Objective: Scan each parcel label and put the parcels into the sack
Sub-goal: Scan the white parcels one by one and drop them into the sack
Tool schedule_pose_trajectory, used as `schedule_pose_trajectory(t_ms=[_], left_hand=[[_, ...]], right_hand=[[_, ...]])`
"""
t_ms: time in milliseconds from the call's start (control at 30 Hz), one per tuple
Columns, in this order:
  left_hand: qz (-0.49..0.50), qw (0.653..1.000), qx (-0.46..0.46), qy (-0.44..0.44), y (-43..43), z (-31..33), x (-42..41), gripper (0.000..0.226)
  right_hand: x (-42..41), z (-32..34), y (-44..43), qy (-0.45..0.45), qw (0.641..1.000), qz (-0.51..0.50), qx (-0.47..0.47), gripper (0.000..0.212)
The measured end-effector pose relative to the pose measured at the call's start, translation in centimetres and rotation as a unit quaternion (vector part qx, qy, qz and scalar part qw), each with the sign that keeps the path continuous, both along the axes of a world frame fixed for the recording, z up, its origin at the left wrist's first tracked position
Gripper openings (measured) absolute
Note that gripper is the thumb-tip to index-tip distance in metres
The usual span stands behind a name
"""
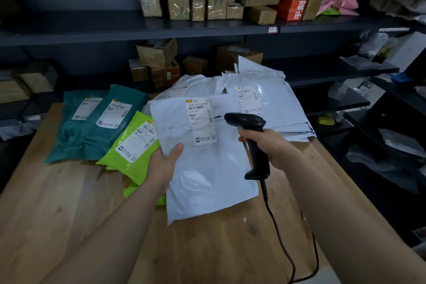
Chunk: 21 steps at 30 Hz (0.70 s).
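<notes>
Holding a white parcel (202,157) by its left edge, scanner (251,136) alongside.

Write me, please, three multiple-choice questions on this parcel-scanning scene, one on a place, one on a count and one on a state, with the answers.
1. Where does the lime-green parcel lie?
A. On the top shelf
B. In a cardboard box
C. On the table, between the teal parcels and the white parcel in the left hand

2. How many teal parcels are on the table?
A. One
B. Two
C. Five

3. What is the right hand doing?
A. Gripping the black scanner
B. Hanging open
C. Pressing flat on the table

Answers:
1 C: it lies right of the teal pair, its edge under the white parcel.
2 B: two lie side by side, each with its own label.
3 A: its fingers curl round the handle, and the scanner's head points toward the white parcel's label.
</notes>
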<state>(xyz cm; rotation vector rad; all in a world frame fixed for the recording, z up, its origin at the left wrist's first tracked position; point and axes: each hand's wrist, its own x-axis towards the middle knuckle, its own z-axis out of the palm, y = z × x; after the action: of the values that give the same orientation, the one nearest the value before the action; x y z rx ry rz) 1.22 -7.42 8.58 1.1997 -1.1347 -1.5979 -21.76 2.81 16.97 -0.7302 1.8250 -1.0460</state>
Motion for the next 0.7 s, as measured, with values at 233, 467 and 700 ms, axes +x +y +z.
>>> schedule_pose_trajectory(t_ms=[233, 467, 700], left_hand=[[0.08, 0.995, -0.034, 0.042, 3.9, 4.1, 4.8, 0.023], [0.189, 0.98, -0.067, -0.003, 10.5, 6.3, 14.3, 0.012], [0.316, 0.941, -0.011, -0.124, 15.5, 5.4, 28.0, 0.026]], right_hand=[[2.4, -2.4, 1.0, -0.085, 0.993, 0.086, -0.014, 0.023], [10.6, -3.9, 2.1, -0.175, 0.965, 0.191, -0.026, 0.016], [24.6, -2.9, 1.6, -0.13, 0.961, 0.241, -0.025, 0.037]])
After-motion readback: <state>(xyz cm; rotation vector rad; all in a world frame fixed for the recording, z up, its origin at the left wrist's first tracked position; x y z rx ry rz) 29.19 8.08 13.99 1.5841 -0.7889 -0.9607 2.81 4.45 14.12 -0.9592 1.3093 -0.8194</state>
